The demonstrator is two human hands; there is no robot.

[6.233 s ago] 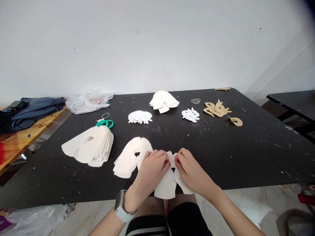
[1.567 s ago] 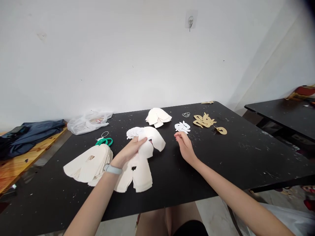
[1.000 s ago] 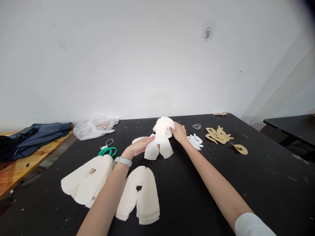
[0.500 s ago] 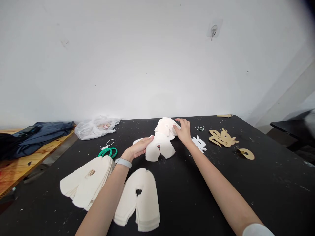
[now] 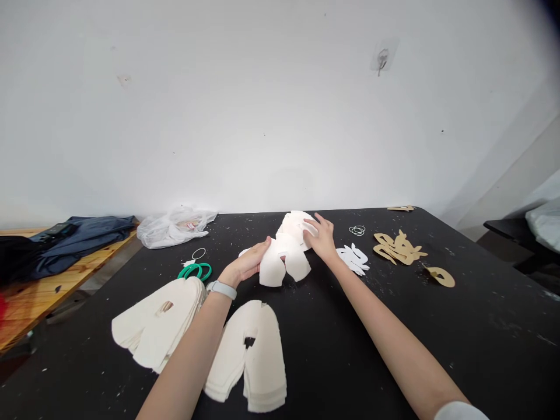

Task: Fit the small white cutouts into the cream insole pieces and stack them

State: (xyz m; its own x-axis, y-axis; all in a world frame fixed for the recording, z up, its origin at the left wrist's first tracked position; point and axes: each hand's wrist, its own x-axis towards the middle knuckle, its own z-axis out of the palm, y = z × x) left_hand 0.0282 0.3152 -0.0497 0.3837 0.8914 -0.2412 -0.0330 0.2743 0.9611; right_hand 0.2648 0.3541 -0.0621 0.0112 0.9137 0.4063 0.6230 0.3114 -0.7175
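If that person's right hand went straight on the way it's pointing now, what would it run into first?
The right hand would meet the pile of white cut pieces first. Its fingertips look to be at that pile's edge already, perhaps touching it, though depth is hard to judge from this view.

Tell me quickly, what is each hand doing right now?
Left hand: open, resting on a white cutout.
Right hand: open, fingers spread against a pile of white cutouts.

The left hand (image 5: 245, 265) and right hand (image 5: 321, 239) press white fabric cut-outs (image 5: 284, 262) on a black table (image 5: 481, 303).
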